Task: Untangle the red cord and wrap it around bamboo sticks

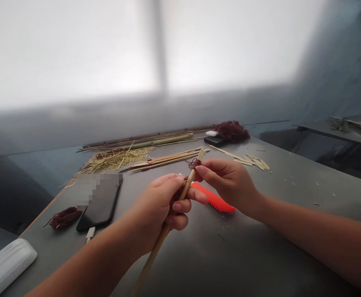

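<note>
My left hand (168, 200) is closed around a pale wooden stick (151, 262), which slants up and away from me. Dark red string (195, 163) is wound around the stick just below its far tip. There the thumb and index finger of my right hand (230, 181) pinch at the wound string. A loose loop of string stands out to the left of the winding. Partly hidden behind both hands, a red-orange utility knife or cutter-like tool with a ridged edge (219, 200) lies on the table.
Several similar sticks (168, 159) lie beyond my hands, beside a heap of straw-like shavings (118, 159). A dark phone (101, 202) with a white cable plug (90, 234) and a string bundle (64, 217) lie left. A larger string tangle (233, 130) and flat wood slivers (257, 161) are farther right.
</note>
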`<move>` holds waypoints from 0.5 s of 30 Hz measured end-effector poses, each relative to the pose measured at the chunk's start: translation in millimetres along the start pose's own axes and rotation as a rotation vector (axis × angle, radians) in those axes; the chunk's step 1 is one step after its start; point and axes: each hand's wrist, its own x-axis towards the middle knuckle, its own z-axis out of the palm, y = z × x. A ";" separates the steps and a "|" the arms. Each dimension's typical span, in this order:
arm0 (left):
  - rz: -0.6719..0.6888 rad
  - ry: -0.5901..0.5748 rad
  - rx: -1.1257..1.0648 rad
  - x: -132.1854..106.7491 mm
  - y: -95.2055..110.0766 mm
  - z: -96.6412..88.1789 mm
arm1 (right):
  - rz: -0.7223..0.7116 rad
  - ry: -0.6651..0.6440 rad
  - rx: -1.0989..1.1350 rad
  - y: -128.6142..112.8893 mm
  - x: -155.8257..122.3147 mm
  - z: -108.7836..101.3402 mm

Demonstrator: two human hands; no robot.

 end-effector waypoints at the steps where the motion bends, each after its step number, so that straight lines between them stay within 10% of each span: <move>1: 0.005 -0.005 -0.007 0.0 0.2 -0.2 | -0.019 -0.003 0.012 0.6 0.1 0.0; 7: 0.075 0.011 -0.073 3.6 -0.1 0.0 | -0.085 -0.149 0.329 3.7 2.7 0.5; 15: 0.095 0.098 -0.007 11.2 -8.0 -1.0 | 0.301 -0.246 0.644 0.4 2.1 6.9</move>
